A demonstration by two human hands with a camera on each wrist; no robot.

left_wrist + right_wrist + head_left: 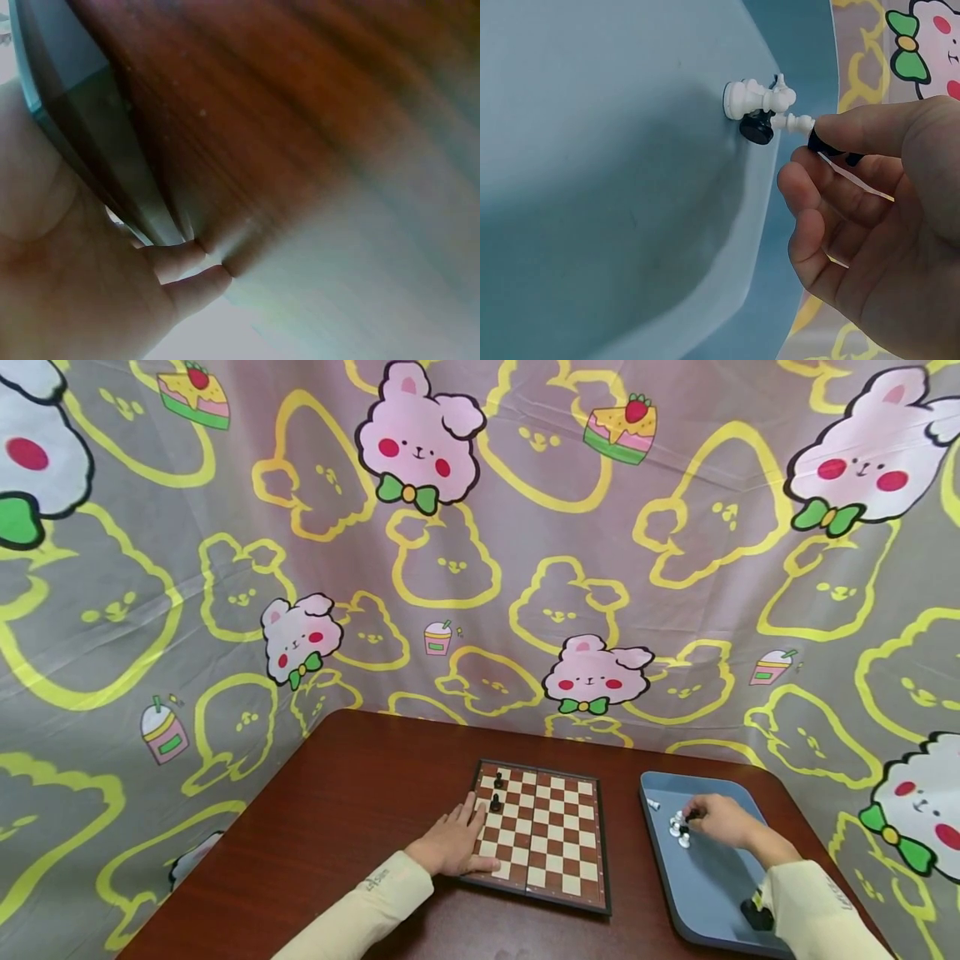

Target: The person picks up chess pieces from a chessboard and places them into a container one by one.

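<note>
Right hand pinches black piece inside tray; outspread left hand on board edge.

A gray curtain — printed with bow-tied bunnies and cake slices — hangs behind a reddish-brown table.

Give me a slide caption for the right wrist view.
Right hand pinches a black chess piece over a blue tray.

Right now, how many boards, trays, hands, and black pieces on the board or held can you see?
Chessboard: 1
Blue tray: 1
Hands (left hand, right hand): 2
Black pieces on the chessboard: 2
Black piece in the right hand: 1
Total: 7
</note>
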